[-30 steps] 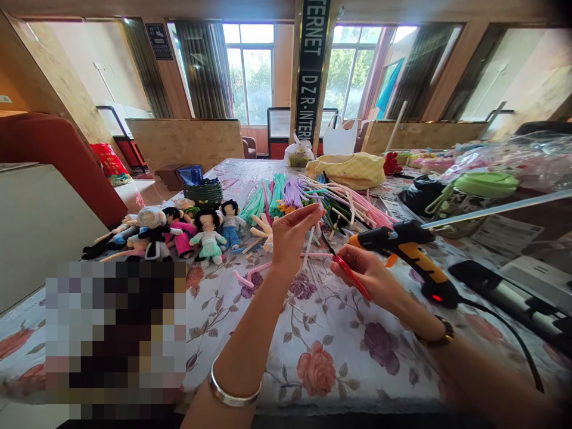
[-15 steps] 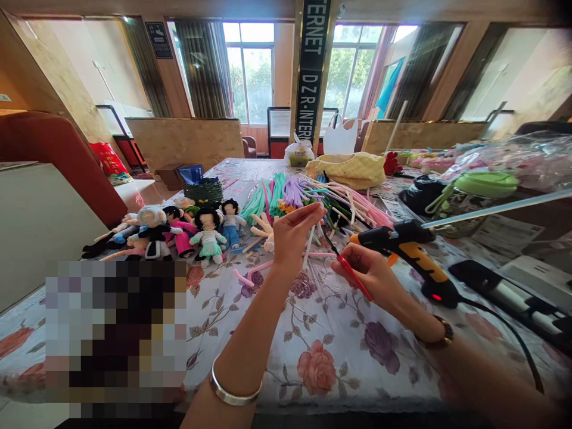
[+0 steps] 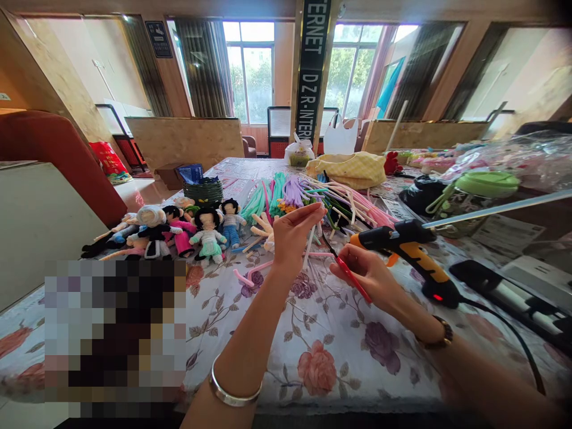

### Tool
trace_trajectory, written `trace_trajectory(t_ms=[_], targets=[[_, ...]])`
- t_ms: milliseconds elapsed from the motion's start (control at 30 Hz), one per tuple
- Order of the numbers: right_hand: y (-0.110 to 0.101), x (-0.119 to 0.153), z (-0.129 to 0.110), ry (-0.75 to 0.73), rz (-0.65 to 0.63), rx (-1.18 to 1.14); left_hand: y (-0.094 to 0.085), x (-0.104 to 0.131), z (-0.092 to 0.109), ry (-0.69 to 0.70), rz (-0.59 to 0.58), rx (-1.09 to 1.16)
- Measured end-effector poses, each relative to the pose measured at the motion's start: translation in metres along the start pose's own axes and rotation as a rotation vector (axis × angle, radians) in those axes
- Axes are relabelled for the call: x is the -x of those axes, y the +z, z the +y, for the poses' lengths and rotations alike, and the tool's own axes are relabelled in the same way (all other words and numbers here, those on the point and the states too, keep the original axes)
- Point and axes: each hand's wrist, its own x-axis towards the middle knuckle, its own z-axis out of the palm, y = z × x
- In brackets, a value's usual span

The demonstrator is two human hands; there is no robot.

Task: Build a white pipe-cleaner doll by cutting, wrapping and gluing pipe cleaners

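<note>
A broad worktop (image 3: 277, 357) wears a pale cover printed with coral and purple roses and leafy sprigs, glossy where daylight catches it. Behind it, bright windows (image 3: 258, 77) stand between dark curtains (image 3: 201, 71), and a black column sign (image 3: 310, 83) with white lettering runs down the middle of the room.

The slim red-handled tool (image 3: 353, 279) slants above the near half of the worktop, its thin, dark, curved tip pointing up toward the left hand (image 3: 290, 238). The right hand (image 3: 369, 274) grips it by the handle. The left hand is closed at the fingertips; what it pinches is too small to make out. A narrow white strip (image 3: 309, 245) shows just beside its fingers, reaching downward.

Fuzzy craft stems (image 3: 292, 190) in mint, lilac and pink lie heaped beyond the hands, and a bent pink stem (image 3: 243, 279) with a plush surface rests nearer. Soft, fuzzy dolls (image 3: 208, 235) crowd together on the left, near a round, dark green basket (image 3: 203, 193). To the right are a black-and-orange plastic glue gun (image 3: 420, 256), a long translucent stick (image 3: 496, 208) extending from it, and a clear jar with a rounded green lid (image 3: 487, 183). A soft yellow checked pouch (image 3: 346, 171) lies behind the stems.
</note>
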Motion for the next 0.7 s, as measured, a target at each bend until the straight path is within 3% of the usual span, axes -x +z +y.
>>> trace_trajectory(t_ms=[700], targets=[[-0.0004, 0.001, 0.0008, 0.008, 0.003, 0.048, -0.0014, -0.0002, -0.002, 0.012, 0.004, -0.03]])
